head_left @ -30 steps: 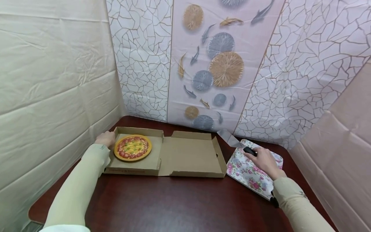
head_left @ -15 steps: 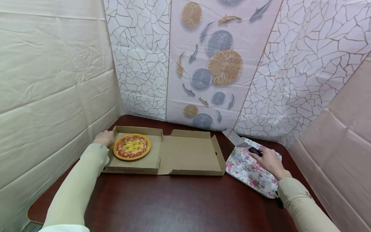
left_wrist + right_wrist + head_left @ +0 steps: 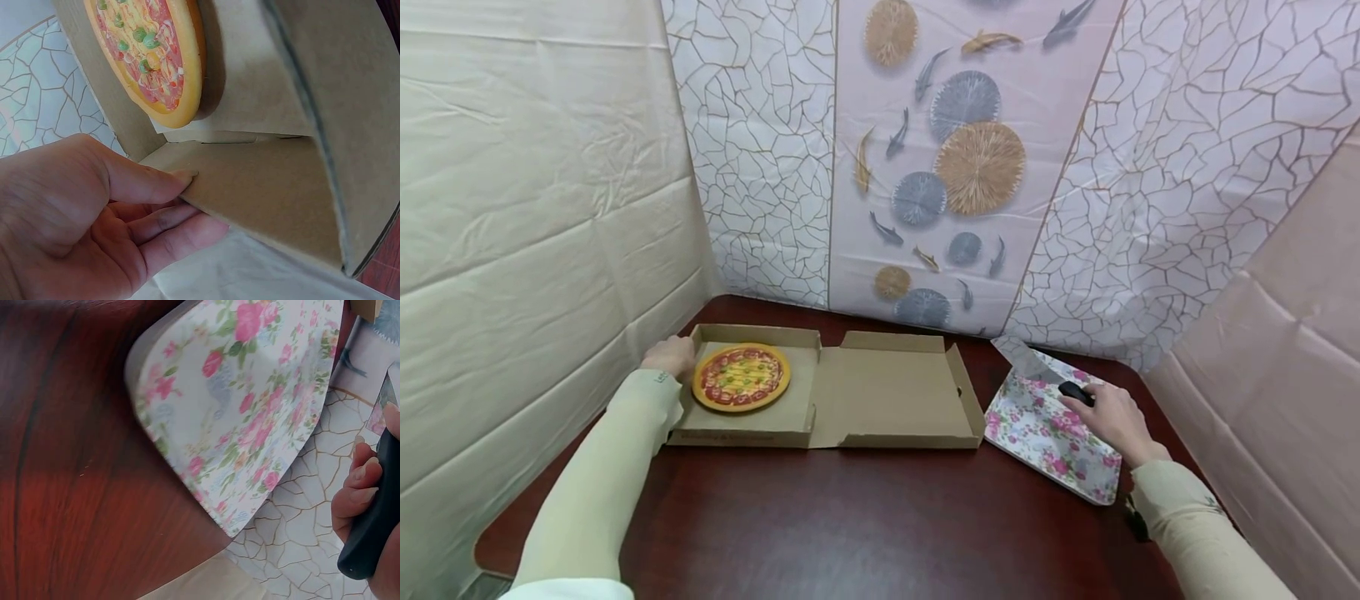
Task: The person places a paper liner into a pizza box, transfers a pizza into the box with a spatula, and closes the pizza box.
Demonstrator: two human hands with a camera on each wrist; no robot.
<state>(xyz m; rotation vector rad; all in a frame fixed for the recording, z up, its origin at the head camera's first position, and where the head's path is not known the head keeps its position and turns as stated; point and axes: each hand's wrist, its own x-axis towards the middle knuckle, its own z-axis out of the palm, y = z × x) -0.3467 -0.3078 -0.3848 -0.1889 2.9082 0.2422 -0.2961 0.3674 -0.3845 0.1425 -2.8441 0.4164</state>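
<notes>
In the head view, a round pizza (image 3: 742,377) with a yellow crust lies in the left half of an open cardboard pizza box (image 3: 891,393). My left hand (image 3: 672,357) pinches the box's left wall (image 3: 250,194), thumb inside and fingers outside, as the left wrist view shows. Over at the right, my right hand (image 3: 1118,421) grips the black handle (image 3: 373,512) of a knife with a broad metal blade (image 3: 1026,360). The blade is held above the far part of a flower-patterned board (image 3: 1048,433); part of the board is hidden by the hand.
The box lid lies flat to the right of the pizza, its edge close to the board. All of this is on a dark red wooden table (image 3: 850,525). Fabric walls (image 3: 550,208) enclose the table at the back and both sides.
My right hand has moved to the right with the knife, drawing the blade further over the board. The left hand keeps its hold on the box wall.
</notes>
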